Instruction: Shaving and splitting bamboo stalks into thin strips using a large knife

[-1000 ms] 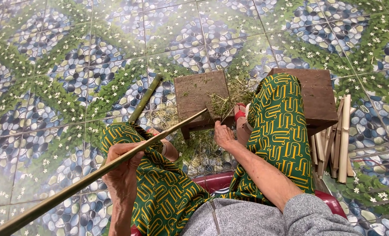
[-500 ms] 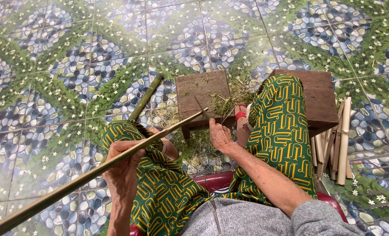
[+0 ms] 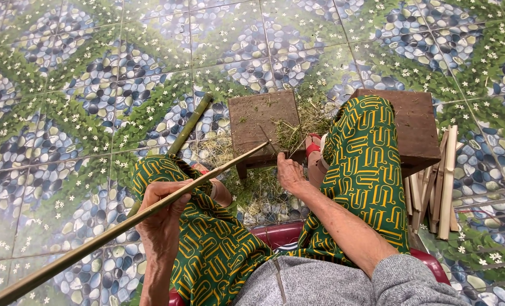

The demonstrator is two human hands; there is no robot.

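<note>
Diagonally, the bamboo strip [image 3: 122, 229] lies gripped in left fingers [image 3: 170, 195]; right fingers [image 3: 286, 167] curl empty.

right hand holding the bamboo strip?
No, the left hand grips the long bamboo strip, while the right hand rests apart from it near the edge of the small wooden block.

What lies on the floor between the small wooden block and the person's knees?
In the head view, a heap of green shavings covers the tiles between the wooden block and the knees; the right hand rests over it.
</note>
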